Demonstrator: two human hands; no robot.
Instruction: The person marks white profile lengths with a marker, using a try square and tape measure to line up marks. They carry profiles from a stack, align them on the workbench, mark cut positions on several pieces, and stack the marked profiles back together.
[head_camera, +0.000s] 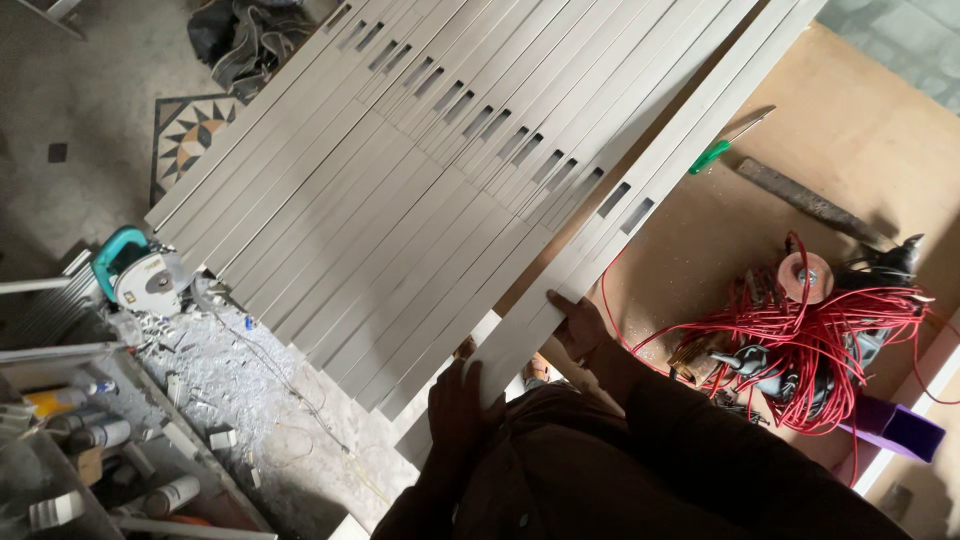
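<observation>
Two hands on one long grey metal strip (640, 180) here, the rightmost of a whole row of matching slotted strips (400, 190) laid side by side across a plywood bench (860, 120). The left hand (458, 405) is wrapped around the near end of that strip, fingers curled over its left edge. The right hand (580, 325) grips the same strip a bit further up on its right edge, thumb on top, fingers tucked underneath so I can't see them. The strip runs diagonally from the person's chest up to the top right, touching the next strip beside it.

On the bench to the right sits a messy tangle of red wire (830, 340) with some dark tools buried in it, plus a green-handled screwdriver (725, 145) and a rusty file (810, 200) further up. Down on the floor to the left is a teal circular saw (135, 270) surrounded by metal shavings (215, 350).
</observation>
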